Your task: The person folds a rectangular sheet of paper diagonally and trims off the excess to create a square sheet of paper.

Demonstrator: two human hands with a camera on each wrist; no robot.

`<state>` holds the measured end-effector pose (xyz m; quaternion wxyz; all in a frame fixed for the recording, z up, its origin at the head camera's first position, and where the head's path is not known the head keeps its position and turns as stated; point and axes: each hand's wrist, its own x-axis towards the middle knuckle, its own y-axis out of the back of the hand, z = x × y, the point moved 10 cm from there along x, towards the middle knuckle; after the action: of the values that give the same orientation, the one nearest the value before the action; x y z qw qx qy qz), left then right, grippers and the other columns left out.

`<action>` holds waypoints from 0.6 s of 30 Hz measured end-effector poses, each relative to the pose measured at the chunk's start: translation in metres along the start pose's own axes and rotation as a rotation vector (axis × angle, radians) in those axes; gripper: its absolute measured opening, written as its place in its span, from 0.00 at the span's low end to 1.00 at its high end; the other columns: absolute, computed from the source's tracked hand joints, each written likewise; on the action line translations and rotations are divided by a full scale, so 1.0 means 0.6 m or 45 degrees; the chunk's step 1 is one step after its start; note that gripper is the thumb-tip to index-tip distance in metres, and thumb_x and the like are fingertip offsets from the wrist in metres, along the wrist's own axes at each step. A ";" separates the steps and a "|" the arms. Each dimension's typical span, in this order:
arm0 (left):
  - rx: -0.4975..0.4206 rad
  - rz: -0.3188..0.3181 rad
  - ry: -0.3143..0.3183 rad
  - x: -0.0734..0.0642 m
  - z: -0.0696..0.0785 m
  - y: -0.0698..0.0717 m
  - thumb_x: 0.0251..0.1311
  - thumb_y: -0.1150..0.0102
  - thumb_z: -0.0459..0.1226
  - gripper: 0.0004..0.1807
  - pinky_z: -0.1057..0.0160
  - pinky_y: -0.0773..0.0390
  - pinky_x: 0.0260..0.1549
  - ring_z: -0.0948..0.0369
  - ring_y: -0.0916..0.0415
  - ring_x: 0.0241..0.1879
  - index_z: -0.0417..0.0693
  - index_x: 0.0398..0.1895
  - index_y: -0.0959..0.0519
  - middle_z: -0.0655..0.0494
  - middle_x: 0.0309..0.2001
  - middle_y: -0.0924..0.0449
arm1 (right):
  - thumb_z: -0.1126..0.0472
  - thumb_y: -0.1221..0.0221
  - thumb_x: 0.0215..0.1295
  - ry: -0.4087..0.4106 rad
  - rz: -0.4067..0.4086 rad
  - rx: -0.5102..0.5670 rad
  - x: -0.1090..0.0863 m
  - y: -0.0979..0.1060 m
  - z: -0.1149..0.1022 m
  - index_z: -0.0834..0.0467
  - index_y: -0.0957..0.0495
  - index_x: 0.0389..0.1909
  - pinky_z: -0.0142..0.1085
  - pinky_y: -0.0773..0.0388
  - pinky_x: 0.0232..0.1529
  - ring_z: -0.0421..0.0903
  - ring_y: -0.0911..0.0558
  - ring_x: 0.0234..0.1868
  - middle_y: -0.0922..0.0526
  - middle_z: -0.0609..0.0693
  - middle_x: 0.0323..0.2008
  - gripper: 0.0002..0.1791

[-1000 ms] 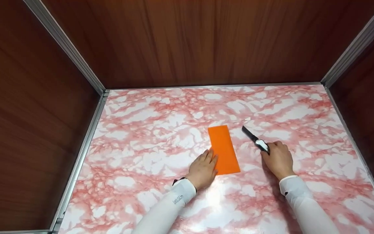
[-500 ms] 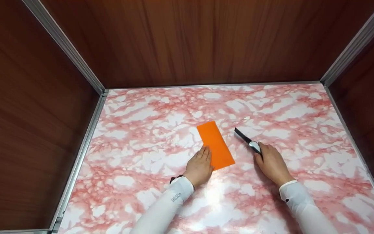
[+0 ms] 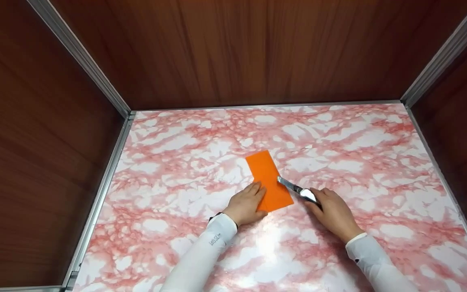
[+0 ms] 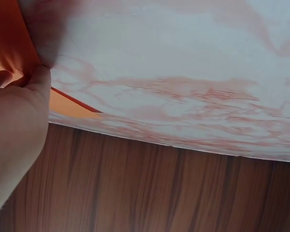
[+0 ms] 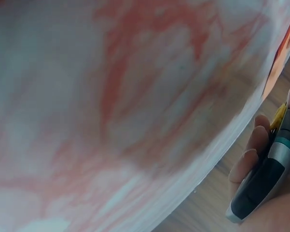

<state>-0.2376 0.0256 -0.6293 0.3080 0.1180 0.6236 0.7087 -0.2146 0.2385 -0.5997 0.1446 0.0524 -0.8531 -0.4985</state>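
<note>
A narrow folded piece of orange paper lies slanted on the table. The left hand rests on its lower left part, fingers flat and thumb near the bottom edge. In the left wrist view, the left hand is at the folded orange paper, whose layers stand slightly apart. The right hand grips a utility knife with its blade out. The blade points left and its tip overlaps the paper's right edge. The right wrist view shows the black and silver handle in the curled fingers.
A red and white marbled table spreads around the hands. Brown wood panels with metal rails enclose it at the back and both sides. A small pale scrap lies beyond the knife.
The left hand has shifted left and the paper has turned counter-clockwise beneath it. The right hand has brought the knife left, from beside the paper to its right edge.
</note>
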 end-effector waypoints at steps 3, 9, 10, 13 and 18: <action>0.019 0.040 0.004 0.003 0.002 0.001 0.63 0.48 0.61 0.43 0.55 0.44 0.67 0.54 0.55 0.74 0.52 0.76 0.43 0.48 0.76 0.52 | 0.49 0.37 0.64 0.020 -0.003 0.006 -0.005 0.000 -0.005 0.57 0.23 0.59 0.40 0.33 0.34 0.44 0.30 0.31 0.25 0.46 0.34 0.26; 0.118 0.122 0.008 0.007 0.009 0.002 0.64 0.52 0.64 0.40 0.53 0.42 0.65 0.51 0.50 0.72 0.58 0.75 0.41 0.45 0.75 0.51 | 0.49 0.37 0.64 -0.003 -0.003 0.011 -0.010 -0.001 0.003 0.57 0.23 0.59 0.40 0.35 0.33 0.44 0.30 0.31 0.27 0.45 0.32 0.25; 0.133 0.126 0.014 0.008 0.010 0.001 0.64 0.53 0.64 0.40 0.53 0.42 0.65 0.51 0.50 0.72 0.59 0.75 0.41 0.45 0.75 0.51 | 0.49 0.37 0.64 -0.008 -0.002 0.013 -0.011 -0.001 0.004 0.57 0.23 0.58 0.40 0.35 0.32 0.43 0.30 0.31 0.27 0.45 0.32 0.25; 0.188 0.154 0.055 0.010 0.011 -0.001 0.63 0.54 0.66 0.41 0.53 0.40 0.62 0.50 0.46 0.70 0.59 0.75 0.41 0.44 0.74 0.47 | 0.49 0.37 0.64 -0.024 -0.003 0.023 -0.013 -0.001 0.007 0.56 0.23 0.58 0.40 0.36 0.32 0.43 0.31 0.30 0.27 0.44 0.32 0.25; 0.271 0.210 0.145 0.013 0.008 0.001 0.57 0.56 0.72 0.47 0.54 0.37 0.58 0.51 0.41 0.63 0.58 0.75 0.40 0.46 0.65 0.37 | 0.47 0.38 0.65 -0.037 -0.017 0.029 -0.013 0.000 0.009 0.55 0.23 0.59 0.41 0.35 0.33 0.43 0.29 0.31 0.25 0.44 0.33 0.25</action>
<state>-0.2411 0.0344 -0.6297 0.1987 0.1605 0.6999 0.6670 -0.2089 0.2448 -0.6037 0.1285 0.0524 -0.8603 -0.4905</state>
